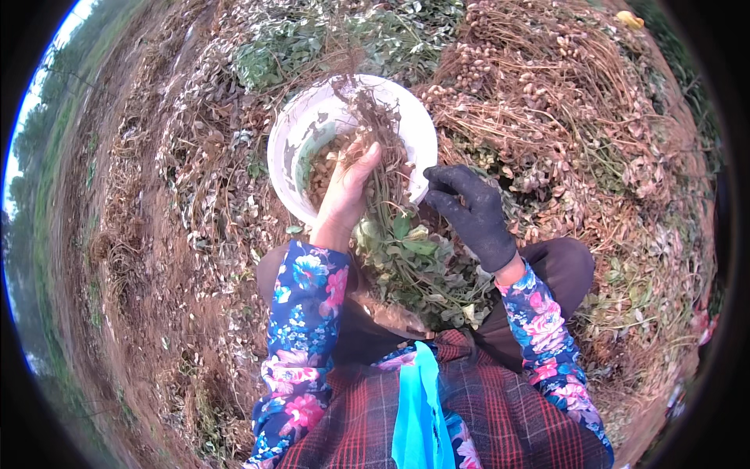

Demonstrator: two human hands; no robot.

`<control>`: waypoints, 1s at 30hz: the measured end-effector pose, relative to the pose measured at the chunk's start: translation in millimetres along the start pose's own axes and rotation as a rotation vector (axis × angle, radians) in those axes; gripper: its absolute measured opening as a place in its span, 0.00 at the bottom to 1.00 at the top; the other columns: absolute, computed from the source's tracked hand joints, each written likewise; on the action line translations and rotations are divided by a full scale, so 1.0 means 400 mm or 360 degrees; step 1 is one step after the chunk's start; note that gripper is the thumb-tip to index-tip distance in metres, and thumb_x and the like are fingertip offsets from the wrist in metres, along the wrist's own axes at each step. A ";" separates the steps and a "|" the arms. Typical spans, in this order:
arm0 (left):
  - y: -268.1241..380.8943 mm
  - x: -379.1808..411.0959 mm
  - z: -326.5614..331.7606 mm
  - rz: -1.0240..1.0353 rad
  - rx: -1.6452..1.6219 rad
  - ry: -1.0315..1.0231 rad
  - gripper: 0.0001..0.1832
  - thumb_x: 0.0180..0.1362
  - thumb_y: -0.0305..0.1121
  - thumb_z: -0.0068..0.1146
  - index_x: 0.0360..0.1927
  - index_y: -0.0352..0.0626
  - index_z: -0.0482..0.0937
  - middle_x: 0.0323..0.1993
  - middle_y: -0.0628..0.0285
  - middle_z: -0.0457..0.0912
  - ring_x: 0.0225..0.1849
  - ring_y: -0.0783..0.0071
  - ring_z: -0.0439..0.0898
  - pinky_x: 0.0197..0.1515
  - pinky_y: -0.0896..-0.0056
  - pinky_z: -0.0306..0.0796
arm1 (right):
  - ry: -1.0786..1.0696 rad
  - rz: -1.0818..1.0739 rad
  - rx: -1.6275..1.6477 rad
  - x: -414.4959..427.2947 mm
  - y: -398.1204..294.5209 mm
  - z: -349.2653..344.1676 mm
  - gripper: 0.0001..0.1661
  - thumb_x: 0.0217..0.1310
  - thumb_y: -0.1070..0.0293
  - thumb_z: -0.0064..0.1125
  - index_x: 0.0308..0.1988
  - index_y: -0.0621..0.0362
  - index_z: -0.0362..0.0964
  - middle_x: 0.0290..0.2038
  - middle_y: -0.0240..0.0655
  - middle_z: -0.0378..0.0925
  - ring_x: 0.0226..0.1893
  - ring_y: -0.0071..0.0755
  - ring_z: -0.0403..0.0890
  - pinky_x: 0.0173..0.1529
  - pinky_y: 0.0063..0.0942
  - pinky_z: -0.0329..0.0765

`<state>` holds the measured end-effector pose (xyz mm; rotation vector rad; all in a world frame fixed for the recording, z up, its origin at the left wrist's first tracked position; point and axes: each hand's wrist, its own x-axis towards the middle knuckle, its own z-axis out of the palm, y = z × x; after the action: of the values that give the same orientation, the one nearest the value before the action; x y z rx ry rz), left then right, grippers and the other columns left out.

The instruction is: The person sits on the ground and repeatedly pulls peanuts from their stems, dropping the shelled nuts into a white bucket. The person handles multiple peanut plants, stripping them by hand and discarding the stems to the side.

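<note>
My bare left hand grips a bunch of peanut plants by the stems. The bunch's brown roots reach up over a white plastic bucket, and its green leaves hang down between my knees. Loose peanuts lie inside the bucket, partly hidden behind my left hand. My right hand wears a dark glove and is beside the bucket's right rim. Its thumb and forefinger are a little apart, and I see nothing between them.
Pulled peanut plants, with pods on their roots, are heaped at the upper right. Greener leafy plants lie beyond the bucket. Dry leaves and stems litter the soil on the left. A light blue cloth strip hangs before my chest.
</note>
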<state>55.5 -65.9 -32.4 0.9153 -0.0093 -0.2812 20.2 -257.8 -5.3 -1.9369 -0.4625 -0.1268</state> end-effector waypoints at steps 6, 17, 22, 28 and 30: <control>-0.058 0.000 0.012 -0.0055 0.0156 0.0279 0.24 0.58 0.39 0.50 0.54 0.37 0.63 0.45 0.61 0.73 0.47 0.75 0.71 0.49 0.74 0.67 | 0.0273 -0.0484 -0.0419 0.071 -0.018 0.037 0.15 0.47 0.73 0.58 0.40 0.55 0.72 0.31 0.38 0.73 0.30 0.40 0.76 0.33 0.30 0.73; -0.073 0.003 0.030 -0.0180 0.0036 0.0180 0.18 0.59 0.38 0.49 0.49 0.41 0.68 0.41 0.63 0.75 0.41 0.75 0.74 0.43 0.72 0.72 | 0.0315 -0.0159 -0.0041 0.080 0.061 0.064 0.14 0.44 0.77 0.58 0.37 0.58 0.72 0.32 0.37 0.74 0.32 0.34 0.78 0.35 0.25 0.73; -0.099 0.015 0.013 -0.0119 0.0139 0.0245 0.17 0.60 0.39 0.47 0.49 0.41 0.68 0.40 0.63 0.75 0.40 0.75 0.75 0.42 0.73 0.72 | 0.0460 -0.0127 0.0054 0.068 0.066 0.063 0.12 0.45 0.80 0.55 0.35 0.59 0.72 0.32 0.38 0.73 0.31 0.34 0.77 0.35 0.24 0.73; -0.140 0.029 -0.012 -0.0035 0.0312 0.0339 0.16 0.61 0.40 0.45 0.48 0.41 0.68 0.41 0.64 0.75 0.42 0.78 0.74 0.43 0.75 0.72 | 0.0481 -0.0421 -0.0518 0.061 0.055 0.053 0.13 0.44 0.75 0.57 0.36 0.56 0.72 0.34 0.35 0.72 0.34 0.37 0.75 0.37 0.29 0.72; -0.138 0.027 -0.006 -0.0051 0.0290 0.0290 0.20 0.61 0.41 0.46 0.51 0.38 0.65 0.45 0.62 0.72 0.46 0.77 0.70 0.48 0.74 0.66 | 0.0382 -0.0569 -0.0847 0.069 0.047 0.063 0.13 0.44 0.70 0.57 0.37 0.53 0.71 0.33 0.33 0.70 0.34 0.37 0.73 0.38 0.33 0.71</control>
<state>53.1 -98.4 -78.5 1.1207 0.1502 -0.2282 49.4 -234.2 -23.7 -2.2944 -0.6567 -0.7712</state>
